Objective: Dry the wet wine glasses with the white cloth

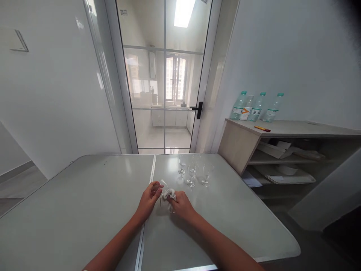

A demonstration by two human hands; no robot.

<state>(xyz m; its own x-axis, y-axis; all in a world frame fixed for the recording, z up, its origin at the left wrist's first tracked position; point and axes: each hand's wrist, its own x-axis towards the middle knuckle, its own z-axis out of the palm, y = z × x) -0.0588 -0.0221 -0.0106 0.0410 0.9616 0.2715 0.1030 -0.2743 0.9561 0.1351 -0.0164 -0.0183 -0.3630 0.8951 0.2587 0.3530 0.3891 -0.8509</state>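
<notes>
Above the table, my left hand (150,194) is closed around a clear stemmed glass (163,183), which is tilted on its side. A bunched white cloth (169,194) is gripped in my right hand (180,204), and it meets the glass near the left fingertips. Part of the cloth hangs below my right fingers. Just beyond my hands, several more clear stemmed glasses (191,175) stand upright on the table in a loose group. Most of the held glass is hidden by my fingers and the cloth.
The pale table (93,210) has a metal seam running down it. To the right is a wooden shelf unit (242,146) with plastic bottles (255,107) and a yellow-red object (262,128) on top, trays (284,178) inside. A glass door (163,86) stands behind the table.
</notes>
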